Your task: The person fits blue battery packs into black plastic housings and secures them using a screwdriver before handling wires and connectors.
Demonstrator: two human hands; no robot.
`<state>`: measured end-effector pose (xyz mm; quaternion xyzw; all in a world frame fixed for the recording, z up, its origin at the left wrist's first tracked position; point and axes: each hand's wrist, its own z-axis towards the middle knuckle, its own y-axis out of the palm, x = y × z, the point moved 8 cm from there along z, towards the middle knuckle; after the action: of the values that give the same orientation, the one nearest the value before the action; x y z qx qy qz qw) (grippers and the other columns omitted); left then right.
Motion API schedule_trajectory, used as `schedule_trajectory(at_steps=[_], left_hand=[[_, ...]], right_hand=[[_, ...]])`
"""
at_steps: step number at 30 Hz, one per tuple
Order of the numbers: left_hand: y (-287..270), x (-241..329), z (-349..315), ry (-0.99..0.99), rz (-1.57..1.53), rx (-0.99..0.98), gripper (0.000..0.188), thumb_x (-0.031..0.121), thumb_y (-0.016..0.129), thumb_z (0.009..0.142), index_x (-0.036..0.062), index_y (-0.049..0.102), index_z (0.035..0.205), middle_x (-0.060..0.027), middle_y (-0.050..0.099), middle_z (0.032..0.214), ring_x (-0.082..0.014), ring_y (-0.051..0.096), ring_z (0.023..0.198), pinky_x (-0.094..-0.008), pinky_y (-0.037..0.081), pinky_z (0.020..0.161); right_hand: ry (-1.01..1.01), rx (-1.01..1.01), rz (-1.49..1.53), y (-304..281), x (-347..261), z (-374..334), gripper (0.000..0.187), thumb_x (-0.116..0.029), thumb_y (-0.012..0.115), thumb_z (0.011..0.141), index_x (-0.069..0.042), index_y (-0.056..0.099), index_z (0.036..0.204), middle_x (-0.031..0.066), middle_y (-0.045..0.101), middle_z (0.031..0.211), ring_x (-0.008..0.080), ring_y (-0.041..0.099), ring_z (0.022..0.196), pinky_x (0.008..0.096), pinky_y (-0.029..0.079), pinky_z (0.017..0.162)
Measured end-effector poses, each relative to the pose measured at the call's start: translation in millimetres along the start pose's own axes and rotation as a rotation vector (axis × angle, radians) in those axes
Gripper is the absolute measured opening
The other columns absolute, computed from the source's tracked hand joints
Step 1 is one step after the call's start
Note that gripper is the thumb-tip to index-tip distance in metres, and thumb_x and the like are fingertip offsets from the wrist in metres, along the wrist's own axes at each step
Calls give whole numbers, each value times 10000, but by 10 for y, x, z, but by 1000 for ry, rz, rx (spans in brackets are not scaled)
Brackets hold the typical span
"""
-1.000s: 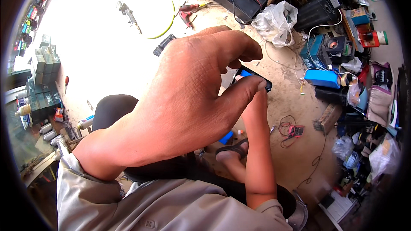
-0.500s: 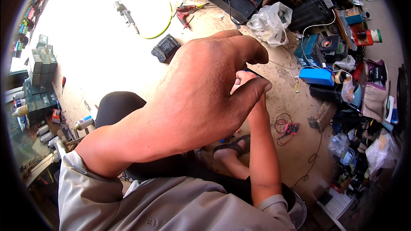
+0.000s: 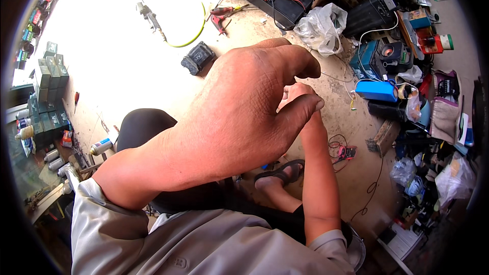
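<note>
Dusty concrete floor (image 3: pixel 356 122), tools strewn beyond the blue rectangular battery pack (image 3: pixel 376 90). Left hand (image 3: pixel 239 117) curled, raised above it, hiding right hand (image 3: pixel 300 91); grips unclear.

White plastic bag (image 3: pixel 321 28), blue box (image 3: pixel 376 90)

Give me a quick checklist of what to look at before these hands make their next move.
1. Left hand in view: ok, raised close to the camera, fingers curled.
2. Right hand in view: not ok, mostly hidden behind the left hand.
3. What the hands hold: cannot tell, nothing shows between the fingers.
4. Floor beneath: not ok, a black battery pack, red pliers and loose wires lie about.
5. Foot placement: ok, the sandalled foot rests on bare floor.
</note>
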<state>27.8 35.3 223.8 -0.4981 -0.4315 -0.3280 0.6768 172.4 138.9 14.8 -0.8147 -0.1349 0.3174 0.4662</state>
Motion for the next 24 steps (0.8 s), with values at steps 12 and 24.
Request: schedule_trajectory(at_steps=[12, 24], left_hand=[[-17, -36, 8, 3, 5, -21, 288, 89, 829, 884, -15, 757, 1143, -127, 748, 997, -224, 724, 908, -344, 577, 822], [-17, -26, 7, 7, 11, -49, 300, 78, 834, 864, -14, 753, 1138, -126, 745, 1002, -235, 721, 915, -351, 572, 824]], right_hand=[[69, -109, 159, 165, 257, 62, 363, -221, 816, 831, -12, 798, 1127, 207, 796, 984, 374, 780, 929, 450, 602, 827], [27, -5, 9, 178, 101, 71, 223, -250, 810, 822, -53, 783, 925, 225, 767, 926, 431, 746, 940, 519, 584, 823]])
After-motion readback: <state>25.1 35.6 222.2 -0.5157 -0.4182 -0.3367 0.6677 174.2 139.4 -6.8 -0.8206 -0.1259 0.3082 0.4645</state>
